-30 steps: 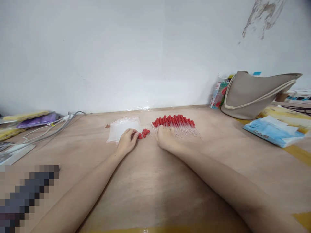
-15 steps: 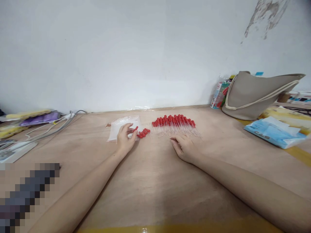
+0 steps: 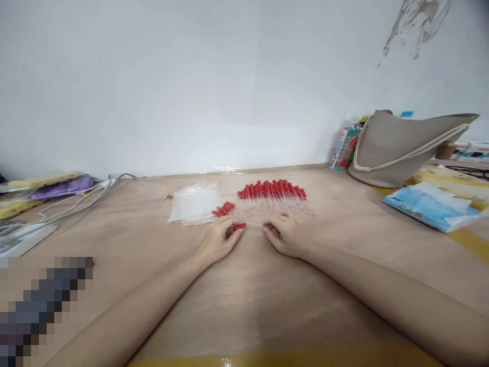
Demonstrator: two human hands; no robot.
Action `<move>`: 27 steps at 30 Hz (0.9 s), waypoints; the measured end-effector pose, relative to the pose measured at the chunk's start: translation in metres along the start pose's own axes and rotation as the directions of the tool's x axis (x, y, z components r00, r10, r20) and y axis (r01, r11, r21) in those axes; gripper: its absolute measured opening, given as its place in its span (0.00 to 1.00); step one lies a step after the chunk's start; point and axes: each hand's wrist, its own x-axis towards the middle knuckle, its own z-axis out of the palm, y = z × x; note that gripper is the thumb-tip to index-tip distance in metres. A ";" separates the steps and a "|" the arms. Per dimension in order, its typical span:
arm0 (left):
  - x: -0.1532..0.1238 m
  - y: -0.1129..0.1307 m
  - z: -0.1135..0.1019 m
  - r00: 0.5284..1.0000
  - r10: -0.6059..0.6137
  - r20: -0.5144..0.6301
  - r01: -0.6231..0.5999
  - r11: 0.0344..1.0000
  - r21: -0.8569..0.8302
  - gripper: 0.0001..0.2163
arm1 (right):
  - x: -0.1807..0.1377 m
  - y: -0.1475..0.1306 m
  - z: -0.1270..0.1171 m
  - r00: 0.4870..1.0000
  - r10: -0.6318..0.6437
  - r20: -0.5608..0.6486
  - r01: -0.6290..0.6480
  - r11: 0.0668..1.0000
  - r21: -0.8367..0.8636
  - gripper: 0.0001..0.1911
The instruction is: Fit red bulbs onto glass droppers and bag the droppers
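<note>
My left hand [image 3: 219,238] pinches a red rubber bulb [image 3: 239,227] on the end of a thin clear glass tube [image 3: 253,225]. My right hand [image 3: 286,234] pinches the tube's other end. Both hands rest on the wooden table [image 3: 244,300], close together at its middle. Just beyond them lies a row of several assembled droppers with red bulbs [image 3: 273,196]. A few loose red bulbs [image 3: 224,208] lie left of that row, beside a stack of small clear plastic bags [image 3: 193,205].
A grey tote bag [image 3: 401,148] stands at the back right with a colourful packet [image 3: 344,145] behind it. A blue tissue pack [image 3: 431,205] lies at the right edge. Grey cables [image 3: 76,201] and purple and yellow items [image 3: 49,187] sit at the left.
My left hand left the loose bulbs with one red bulb and came to the centre. My right hand drew a glass tube back from the row; bulb and tube now meet.
</note>
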 end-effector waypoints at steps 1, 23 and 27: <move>0.000 0.000 0.000 1.000 -0.011 0.005 0.011 1.000 0.003 0.07 | 0.000 0.000 0.000 1.000 -0.005 0.003 0.005 1.000 0.001 0.07; -0.002 -0.002 0.001 0.999 -0.008 0.031 0.010 0.996 -0.088 0.07 | 0.002 0.004 0.000 0.992 -0.080 0.093 0.074 0.995 0.067 0.10; -0.003 -0.003 0.001 0.998 0.017 0.053 -0.011 0.995 -0.104 0.07 | 0.004 0.006 -0.003 0.990 -0.091 0.109 0.083 0.994 0.078 0.11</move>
